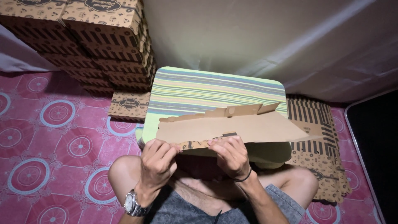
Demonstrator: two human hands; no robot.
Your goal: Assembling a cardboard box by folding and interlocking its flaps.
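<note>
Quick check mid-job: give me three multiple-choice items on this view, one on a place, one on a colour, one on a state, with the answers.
1. Where does the stack of folded boxes stand?
A. upper left, against the wall
B. on the striped table
C. on the person's lap

2. What colour is the patterned floor mat?
A. blue
B. pink
C. grey

3. How is the flat cardboard sheet held?
A. by the left hand alone
B. lying untouched
C. by both hands at its near edge

Answers:
1 A, the stack rises beyond the striped table, at the wall.
2 B, pink with round motifs.
3 C, the left hand and the right hand both pinch the near edge.
</note>
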